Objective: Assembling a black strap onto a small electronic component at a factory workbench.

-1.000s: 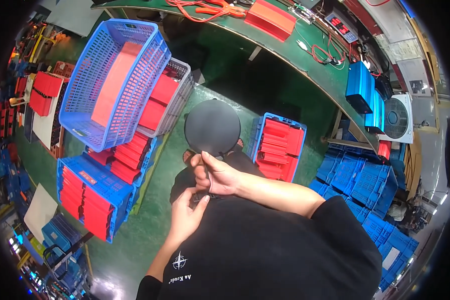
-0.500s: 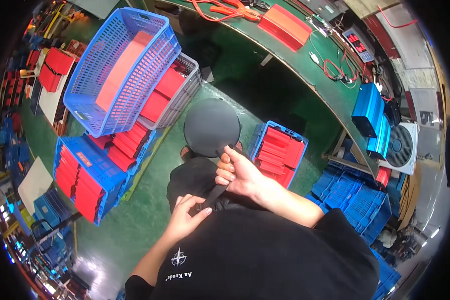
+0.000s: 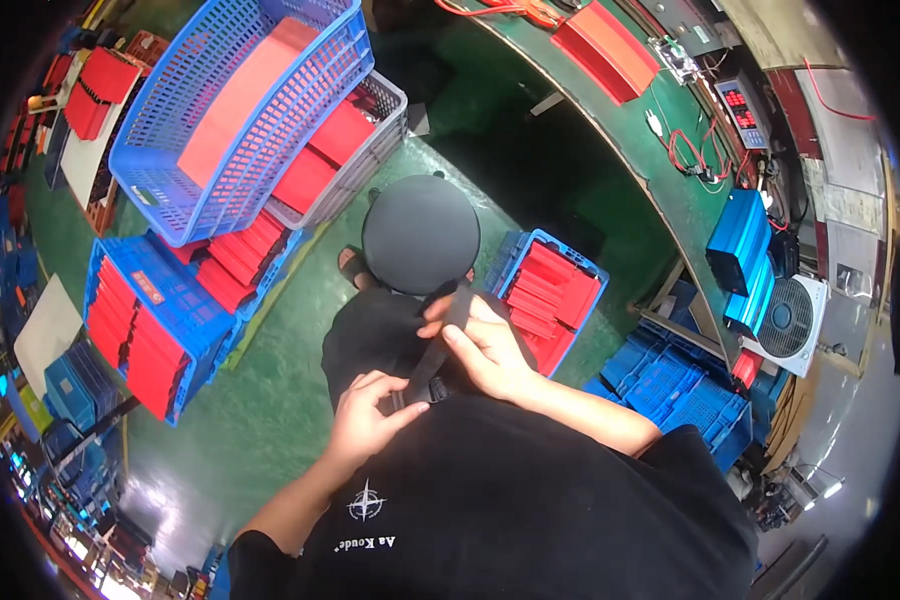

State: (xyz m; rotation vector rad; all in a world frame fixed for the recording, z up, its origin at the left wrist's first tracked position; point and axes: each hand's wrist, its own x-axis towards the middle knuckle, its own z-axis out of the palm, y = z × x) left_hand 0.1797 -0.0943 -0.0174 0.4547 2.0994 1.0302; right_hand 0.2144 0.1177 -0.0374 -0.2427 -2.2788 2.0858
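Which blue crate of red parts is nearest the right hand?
The small blue crate right of the stool, beside the right hand; the others sit far left.

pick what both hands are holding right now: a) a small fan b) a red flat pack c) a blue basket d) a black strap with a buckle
d: the left hand pinches the buckle end of the black strap at waist level, while the right hand grips the strap higher up, in front of the round black stool; the red packs stay in the crates.
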